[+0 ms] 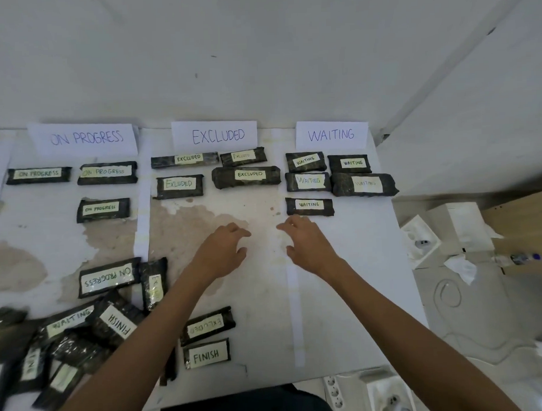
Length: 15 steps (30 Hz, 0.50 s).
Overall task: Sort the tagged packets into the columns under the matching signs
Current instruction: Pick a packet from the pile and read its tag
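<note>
Three paper signs stand at the table's far edge: ON PROGRESS (86,138), EXCLUDED (217,136), WAITING (331,135). Dark tagged packets lie in columns beneath them, the nearest being a WAITING packet (309,206). My left hand (225,248) hovers over the bare middle of the table, fingers loosely spread, holding nothing. My right hand (301,239) is just below that WAITING packet, fingertips close to its near edge, empty. An unsorted heap (71,338) sits at the near left. Loose EXCLUDED (208,325) and FINISH (206,355) packets lie by my left forearm.
White paper strips (295,312) divide the stained table (359,294) into columns. Off the table's right edge, on the floor, are white boxes (455,226), crumpled tissue (461,268), a cable (449,294) and a power strip (334,393).
</note>
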### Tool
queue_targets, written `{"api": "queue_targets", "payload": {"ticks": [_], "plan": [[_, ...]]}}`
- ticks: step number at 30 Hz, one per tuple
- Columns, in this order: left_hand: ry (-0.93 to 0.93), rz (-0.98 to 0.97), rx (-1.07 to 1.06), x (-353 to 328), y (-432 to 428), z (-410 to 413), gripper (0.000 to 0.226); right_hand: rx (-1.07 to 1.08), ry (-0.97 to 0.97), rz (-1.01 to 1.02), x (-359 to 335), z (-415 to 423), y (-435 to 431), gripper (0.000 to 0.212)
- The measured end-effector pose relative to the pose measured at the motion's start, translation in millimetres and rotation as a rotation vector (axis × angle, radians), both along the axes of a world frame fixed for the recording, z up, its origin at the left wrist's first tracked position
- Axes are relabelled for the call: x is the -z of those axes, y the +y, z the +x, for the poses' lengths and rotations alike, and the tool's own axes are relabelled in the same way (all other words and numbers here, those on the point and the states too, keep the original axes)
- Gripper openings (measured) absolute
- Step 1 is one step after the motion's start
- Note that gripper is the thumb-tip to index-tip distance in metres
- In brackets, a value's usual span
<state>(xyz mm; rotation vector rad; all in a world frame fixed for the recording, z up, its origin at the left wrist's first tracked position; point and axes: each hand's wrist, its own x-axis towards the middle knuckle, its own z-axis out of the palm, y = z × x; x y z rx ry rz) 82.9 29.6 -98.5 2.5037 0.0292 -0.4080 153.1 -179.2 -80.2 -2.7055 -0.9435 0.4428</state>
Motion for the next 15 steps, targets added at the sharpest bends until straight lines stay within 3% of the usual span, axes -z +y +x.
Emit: {"api": "queue_targets", "payload": {"ticks": [7,11,15], "plan": [[0.037,-0.002,-0.048,-6.0,27.9,-76.9,0.038,-0.111,0.095,0.073,-2.2,-64.0,35.3,0.047],[0.083,0.017,-0.088,0.7,37.0,-121.3,0.038,-0.239,0.214,0.033,7.8,-105.1,58.4,0.051],[0.121,0.043,-0.09,6.4,36.6,-151.0,0.039,-0.393,0.205,-0.061,20.3,-132.9,76.5,0.053]]}}
